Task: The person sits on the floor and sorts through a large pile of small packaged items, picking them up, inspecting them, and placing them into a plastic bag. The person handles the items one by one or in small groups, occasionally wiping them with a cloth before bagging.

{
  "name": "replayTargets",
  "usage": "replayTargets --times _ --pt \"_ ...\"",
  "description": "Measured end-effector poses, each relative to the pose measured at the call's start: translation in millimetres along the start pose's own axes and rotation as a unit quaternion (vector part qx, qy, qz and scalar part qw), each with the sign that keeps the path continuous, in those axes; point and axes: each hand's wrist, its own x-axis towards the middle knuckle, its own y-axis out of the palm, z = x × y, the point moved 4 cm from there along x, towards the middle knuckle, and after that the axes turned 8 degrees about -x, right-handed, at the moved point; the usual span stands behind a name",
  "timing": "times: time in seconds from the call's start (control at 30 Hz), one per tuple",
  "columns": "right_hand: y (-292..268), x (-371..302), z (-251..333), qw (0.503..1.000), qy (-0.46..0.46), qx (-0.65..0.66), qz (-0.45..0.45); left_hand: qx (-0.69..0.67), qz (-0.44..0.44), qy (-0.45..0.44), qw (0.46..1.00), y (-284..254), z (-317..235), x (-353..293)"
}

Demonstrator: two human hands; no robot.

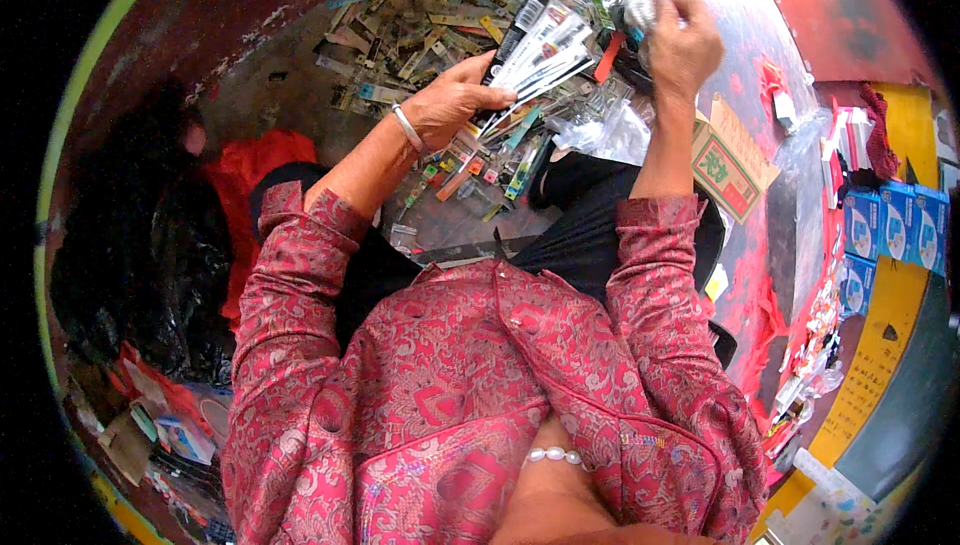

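Stretched forward, the left hand clamps one fan of slim packets at twelve o'clock; the right hand, curled, pinches one crumpled translucent wrapper toward half past one; beyond, an uncountable strip heap at twelve, four blue boxes at three

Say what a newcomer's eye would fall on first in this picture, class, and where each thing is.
Probably the red patterned top, which fills the lower middle. Next, at upper centre, the left hand holds a fan of flat white pieces, while the right hand, to its right, pinches a pale crumpled item. Behind them, a heap of small narrow strips spreads across the top.
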Motion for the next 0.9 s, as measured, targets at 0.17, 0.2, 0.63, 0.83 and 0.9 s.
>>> replayTargets --times 0.17,0.2,0.63,0.83,0.9 --pt "-13.4 -41.2 74.2 0.962 -0.154 0.206 0.086 0.029 -0.02 -0.007 0.999 -5.0 6.9 4.2" --pt "0.4 -57.5 84.9 0.956 -0.219 0.154 0.121 0.042 -0.004 -0.01 0.999 -2.1 7.8 4.8" --pt "44.8 -33.2 -44.1 0.721 0.427 0.496 0.227 -0.214 0.09 0.007 0.973 -4.3 -10.4 0.3" --pt "38.7 -68.4 48.3 0.624 0.224 0.556 0.502 -0.31 0.159 -0.039 0.937 12.2 -14.2 -6.4" --pt "36.9 -65.2 54.4 0.572 0.208 0.608 0.51 -0.292 0.165 -0.066 0.94 12.8 -11.0 -9.1"
